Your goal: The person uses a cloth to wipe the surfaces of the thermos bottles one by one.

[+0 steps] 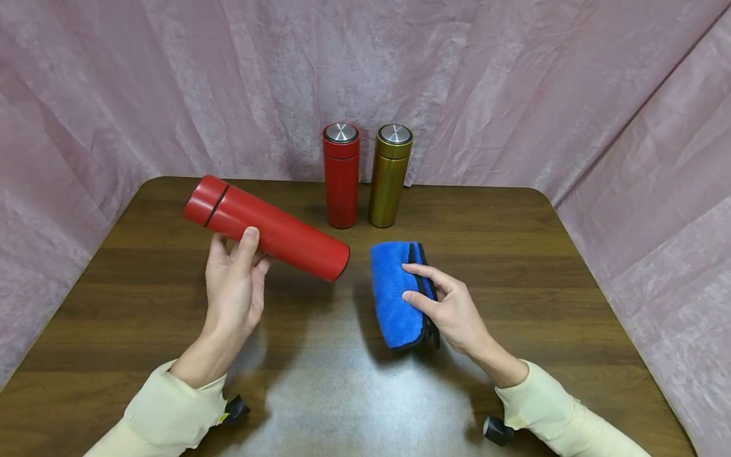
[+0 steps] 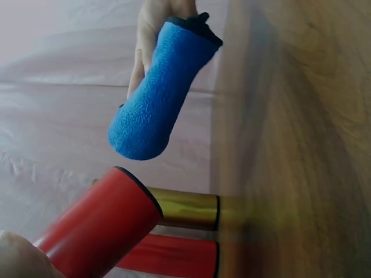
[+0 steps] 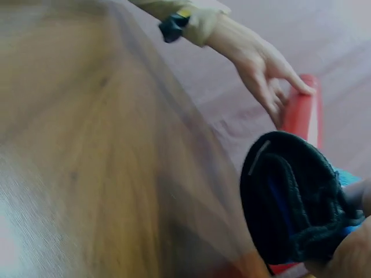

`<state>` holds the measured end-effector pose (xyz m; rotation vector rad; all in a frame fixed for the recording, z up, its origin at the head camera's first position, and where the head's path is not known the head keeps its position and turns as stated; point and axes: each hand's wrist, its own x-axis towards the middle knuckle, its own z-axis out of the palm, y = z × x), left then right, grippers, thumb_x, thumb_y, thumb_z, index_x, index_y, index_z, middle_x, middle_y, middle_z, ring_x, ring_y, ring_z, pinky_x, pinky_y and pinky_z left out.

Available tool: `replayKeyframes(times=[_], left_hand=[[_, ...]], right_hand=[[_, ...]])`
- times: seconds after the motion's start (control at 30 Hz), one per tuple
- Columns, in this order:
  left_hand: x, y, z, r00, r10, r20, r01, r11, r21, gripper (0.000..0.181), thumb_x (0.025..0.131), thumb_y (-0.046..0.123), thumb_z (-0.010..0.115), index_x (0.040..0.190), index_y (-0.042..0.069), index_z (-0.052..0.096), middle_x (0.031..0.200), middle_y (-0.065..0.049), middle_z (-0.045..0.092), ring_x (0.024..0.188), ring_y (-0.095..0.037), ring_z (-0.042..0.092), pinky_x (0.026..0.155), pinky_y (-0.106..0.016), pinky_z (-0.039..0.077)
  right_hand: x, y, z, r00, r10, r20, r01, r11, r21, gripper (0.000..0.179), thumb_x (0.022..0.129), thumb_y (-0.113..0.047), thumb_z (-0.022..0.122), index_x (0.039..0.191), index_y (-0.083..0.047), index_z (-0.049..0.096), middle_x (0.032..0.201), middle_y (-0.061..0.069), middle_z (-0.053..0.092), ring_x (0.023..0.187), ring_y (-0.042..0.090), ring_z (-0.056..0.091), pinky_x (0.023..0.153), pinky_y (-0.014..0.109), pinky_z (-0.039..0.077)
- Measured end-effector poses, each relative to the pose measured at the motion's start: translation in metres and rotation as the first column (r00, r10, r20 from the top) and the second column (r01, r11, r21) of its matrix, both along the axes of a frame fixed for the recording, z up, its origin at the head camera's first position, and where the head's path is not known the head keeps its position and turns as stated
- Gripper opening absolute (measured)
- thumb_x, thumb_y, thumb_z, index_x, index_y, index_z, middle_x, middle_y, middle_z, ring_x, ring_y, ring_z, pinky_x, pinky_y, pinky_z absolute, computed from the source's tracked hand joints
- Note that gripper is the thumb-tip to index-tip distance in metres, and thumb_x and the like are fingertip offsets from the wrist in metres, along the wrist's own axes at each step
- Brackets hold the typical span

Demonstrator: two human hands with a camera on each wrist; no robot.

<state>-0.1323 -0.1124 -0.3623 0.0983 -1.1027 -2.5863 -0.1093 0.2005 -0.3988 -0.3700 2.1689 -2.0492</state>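
Observation:
My left hand [image 1: 235,285] grips a red thermos flask [image 1: 274,228] around its middle, thumb on the near side. The flask is tilted above the table, its lid end up to the left and its base toward the cloth. In my right hand [image 1: 451,311] is a folded blue cloth [image 1: 395,295] with black edging, pinched between thumb and fingers. Cloth and flask base are apart, with a small gap between them. From the right wrist view, the folded layers of the cloth [image 3: 290,202] face the camera.
Toward the back of the wooden table [image 1: 491,241] stand a second red flask [image 1: 341,184] and a gold flask [image 1: 391,181], both upright with silver-topped lids. Pink curtains [image 1: 263,82] hang behind and beside the table. A dark strap end [image 1: 499,431] shows at the right sleeve.

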Motion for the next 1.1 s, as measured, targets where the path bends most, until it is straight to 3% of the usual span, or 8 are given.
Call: replayKeyframes(times=[0.13,0.23,0.37,0.57,0.7,0.9,1.1], left_hand=[[0.001,0.000,0.005,1.000,0.018,-0.024,-0.017,0.999,0.029,0.036,0.100,0.005,0.068,0.132,0.007,0.052,0.126,-0.014,0.060,0.099,-0.026,0.067,0.091,-0.037,0.057],[0.002,0.002,0.008,0.999,0.021,-0.028,-0.019,0.999,0.045,0.037,0.100,0.006,0.068,0.133,0.007,0.051,0.126,-0.014,0.059,0.100,-0.027,0.067,0.093,-0.038,0.056],[0.004,0.003,0.010,1.000,-0.008,-0.002,0.008,0.997,0.078,0.037,0.101,0.010,0.067,0.134,0.009,0.050,0.127,-0.012,0.057,0.109,-0.028,0.064,0.098,-0.039,0.054],[0.008,0.008,0.012,0.997,-0.053,0.047,0.046,0.989,0.142,0.034,0.102,0.016,0.065,0.132,0.009,0.050,0.129,-0.011,0.055,0.115,-0.028,0.060,0.100,-0.039,0.054],[0.009,0.008,0.012,0.996,-0.070,0.052,0.061,0.985,0.159,0.032,0.102,0.017,0.065,0.130,0.009,0.050,0.130,-0.011,0.055,0.115,-0.028,0.059,0.101,-0.040,0.054],[0.010,0.007,0.011,0.996,-0.083,0.042,0.075,0.984,0.160,0.034,0.103,0.018,0.064,0.132,0.009,0.049,0.133,-0.011,0.053,0.118,-0.029,0.058,0.104,-0.041,0.052],[0.011,0.006,0.011,0.997,-0.078,0.014,0.074,0.980,0.182,0.032,0.103,0.016,0.065,0.130,0.008,0.050,0.131,-0.011,0.054,0.115,-0.028,0.060,0.104,-0.042,0.053]], right_hand=[[0.007,-0.011,0.000,0.995,-0.024,-0.094,0.022,0.999,-0.024,0.042,0.098,-0.001,0.070,0.139,-0.004,0.063,0.131,0.023,0.063,0.107,0.028,0.070,0.083,0.041,0.063],[0.010,-0.019,0.001,0.980,-0.054,-0.191,0.048,0.998,-0.031,0.041,0.096,0.002,0.071,0.136,-0.004,0.065,0.132,0.019,0.064,0.107,0.029,0.069,0.083,0.040,0.063],[0.011,-0.031,-0.001,0.946,-0.111,-0.304,0.100,0.994,-0.052,0.042,0.092,0.008,0.073,0.131,-0.004,0.068,0.130,0.015,0.065,0.107,0.027,0.067,0.084,0.036,0.062],[0.007,-0.047,-0.005,0.888,-0.166,-0.429,0.131,0.985,-0.111,0.042,0.087,0.016,0.073,0.126,0.003,0.069,0.122,0.019,0.067,0.105,0.027,0.067,0.085,0.035,0.062],[-0.001,-0.056,-0.005,0.873,-0.185,-0.452,0.144,0.982,-0.124,0.038,0.088,0.014,0.073,0.124,0.003,0.070,0.121,0.019,0.067,0.104,0.027,0.068,0.084,0.037,0.062],[-0.016,-0.061,-0.005,0.867,-0.227,-0.444,0.189,0.974,-0.127,0.035,0.089,0.010,0.074,0.123,0.002,0.071,0.117,0.017,0.068,0.100,0.025,0.068,0.084,0.034,0.062],[-0.027,-0.063,-0.005,0.885,-0.229,-0.405,0.194,0.973,-0.125,0.035,0.090,0.008,0.074,0.124,0.000,0.071,0.118,0.016,0.070,0.097,0.025,0.070,0.082,0.035,0.063]])
